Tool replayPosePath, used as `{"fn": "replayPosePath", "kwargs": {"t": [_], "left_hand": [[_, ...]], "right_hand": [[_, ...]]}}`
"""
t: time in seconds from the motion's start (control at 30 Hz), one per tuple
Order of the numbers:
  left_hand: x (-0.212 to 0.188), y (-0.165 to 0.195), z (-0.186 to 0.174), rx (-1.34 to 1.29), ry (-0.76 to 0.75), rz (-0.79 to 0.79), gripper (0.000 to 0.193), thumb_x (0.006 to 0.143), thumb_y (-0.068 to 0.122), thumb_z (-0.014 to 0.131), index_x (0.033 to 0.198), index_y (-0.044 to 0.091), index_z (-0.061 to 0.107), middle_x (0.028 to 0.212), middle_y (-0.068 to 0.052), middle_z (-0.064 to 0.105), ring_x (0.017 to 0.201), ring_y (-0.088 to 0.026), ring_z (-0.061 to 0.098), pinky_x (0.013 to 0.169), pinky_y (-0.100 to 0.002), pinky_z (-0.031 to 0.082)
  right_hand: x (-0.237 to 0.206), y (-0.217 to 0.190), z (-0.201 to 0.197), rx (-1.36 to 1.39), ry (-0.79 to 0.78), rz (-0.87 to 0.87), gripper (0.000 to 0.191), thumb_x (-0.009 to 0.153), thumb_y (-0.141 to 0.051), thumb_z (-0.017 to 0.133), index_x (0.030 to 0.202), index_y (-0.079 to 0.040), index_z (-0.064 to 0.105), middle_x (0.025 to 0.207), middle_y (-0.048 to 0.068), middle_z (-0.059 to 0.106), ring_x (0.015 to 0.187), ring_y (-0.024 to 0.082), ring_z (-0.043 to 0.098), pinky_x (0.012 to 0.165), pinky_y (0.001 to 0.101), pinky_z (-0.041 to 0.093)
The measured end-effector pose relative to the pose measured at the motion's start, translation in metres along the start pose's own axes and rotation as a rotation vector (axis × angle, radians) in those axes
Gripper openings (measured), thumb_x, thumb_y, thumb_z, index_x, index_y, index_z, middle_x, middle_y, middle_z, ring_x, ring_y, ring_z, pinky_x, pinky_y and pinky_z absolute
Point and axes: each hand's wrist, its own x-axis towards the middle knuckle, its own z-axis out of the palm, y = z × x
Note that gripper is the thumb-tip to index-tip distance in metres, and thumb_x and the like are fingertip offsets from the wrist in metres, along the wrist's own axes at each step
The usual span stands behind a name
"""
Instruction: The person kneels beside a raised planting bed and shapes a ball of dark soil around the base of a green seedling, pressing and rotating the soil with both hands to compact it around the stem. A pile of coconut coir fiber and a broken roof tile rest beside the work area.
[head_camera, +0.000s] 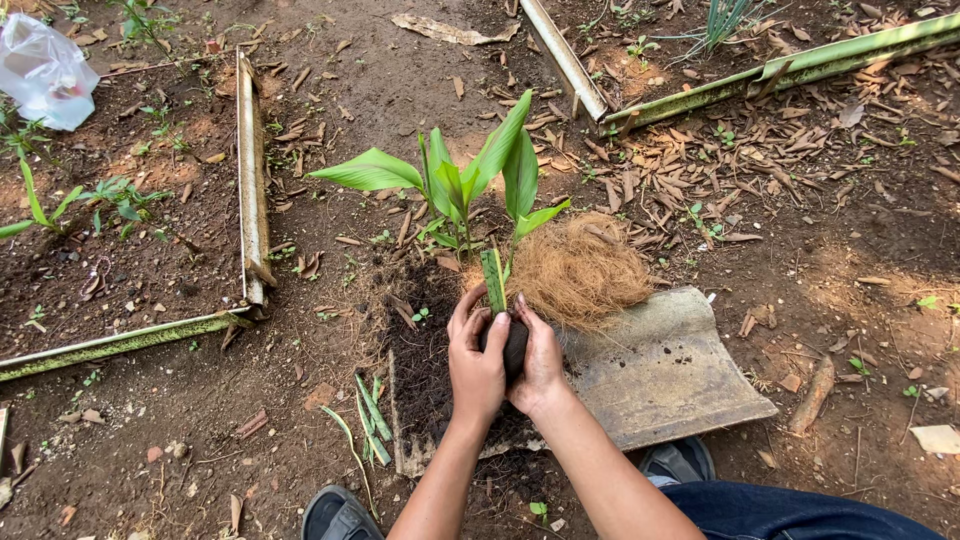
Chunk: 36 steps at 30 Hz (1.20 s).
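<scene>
Both hands meet over a patch of dark loose soil (420, 340), cupped around a dark soil ball (514, 345) from which a cut green stalk (494, 280) rises upright. The left hand (476, 365) wraps it from the left, fingers curled over the top; the right hand (541, 362) presses in from the right, forearms converging from below. Just beyond lies a mound of brown coconut fibre (580, 268), resting on a curved grey slab (665, 370). A leafy green plant (460, 180) stands close ahead. Split-stem borders (250, 170) edge the bed at left; open dirt lies to the right.
</scene>
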Motion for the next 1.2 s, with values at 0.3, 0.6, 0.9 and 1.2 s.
{"fn": "replayPosePath", "kwargs": {"t": [0.3, 0.6, 0.9, 1.2], "left_hand": [[-0.008, -0.007, 0.007, 0.128, 0.006, 0.158, 0.037, 0.099, 0.02, 0.06, 0.12, -0.007, 0.071, 0.149, -0.016, 0.053, 0.135, -0.027, 0.057, 0.111, -0.038, 0.044], [0.004, -0.015, -0.002, -0.3, -0.124, -0.059, 0.039, 0.096, 0.017, 0.068, 0.126, -0.007, 0.064, 0.125, -0.014, 0.068, 0.113, -0.017, 0.064, 0.105, -0.032, 0.047], [-0.009, -0.037, 0.009, -0.239, 0.004, -0.051, 0.043, 0.099, 0.015, 0.062, 0.135, -0.007, 0.056, 0.108, -0.012, 0.07, 0.102, -0.016, 0.066, 0.094, -0.03, 0.052], [-0.003, -0.02, 0.01, 0.127, 0.094, -0.031, 0.045, 0.099, 0.021, 0.066, 0.133, -0.006, 0.056, 0.13, -0.015, 0.06, 0.119, -0.023, 0.063, 0.103, -0.036, 0.046]], "right_hand": [[0.002, -0.001, -0.006, 0.042, -0.059, -0.109, 0.04, 0.105, -0.044, 0.047, 0.109, -0.009, 0.066, 0.094, 0.009, 0.071, 0.085, 0.022, 0.069, 0.078, 0.0389, 0.058], [0.003, -0.009, -0.005, -0.01, -0.024, -0.063, 0.036, 0.1, -0.039, 0.05, 0.106, -0.008, 0.068, 0.096, 0.008, 0.072, 0.088, 0.021, 0.07, 0.082, 0.037, 0.059], [0.009, 0.011, -0.015, 0.005, 0.075, -0.156, 0.033, 0.101, -0.04, 0.055, 0.098, -0.011, 0.069, 0.089, 0.005, 0.071, 0.081, 0.019, 0.068, 0.075, 0.0367, 0.056], [0.012, 0.009, -0.017, -0.007, 0.032, -0.238, 0.045, 0.106, -0.049, 0.045, 0.11, -0.008, 0.065, 0.102, 0.01, 0.071, 0.092, 0.023, 0.069, 0.086, 0.0402, 0.059]]}}
